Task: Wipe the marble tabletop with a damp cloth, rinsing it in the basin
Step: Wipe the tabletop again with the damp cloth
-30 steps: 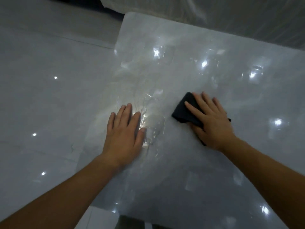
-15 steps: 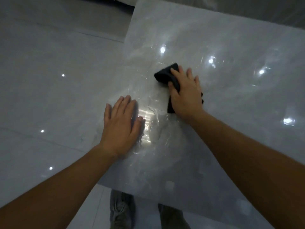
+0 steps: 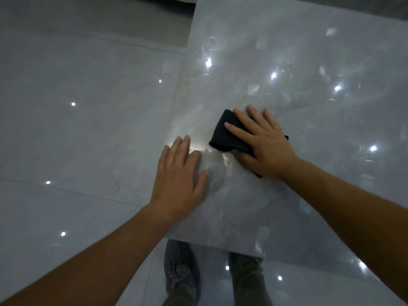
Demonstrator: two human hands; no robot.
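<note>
The glossy grey marble tabletop point(image 3: 309, 62) fills the right and upper part of the view, with wet streaks and light reflections. A folded dark cloth point(image 3: 225, 135) lies on it near the left edge. My right hand point(image 3: 262, 142) presses flat on the cloth with straight fingers spread over it. My left hand point(image 3: 178, 182) rests flat on the tabletop at its left edge, fingers straight, just left of and below the cloth. No basin is in view.
A shiny tiled floor point(image 3: 77, 118) lies left of and below the table. My shoes point(image 3: 178, 274) and trouser legs show under the table's near edge. The table's left edge runs diagonally from top centre down to my left wrist.
My right hand swept the cloth up and left across the tabletop, then back down toward my left hand. The left hand stayed planted at the edge.
</note>
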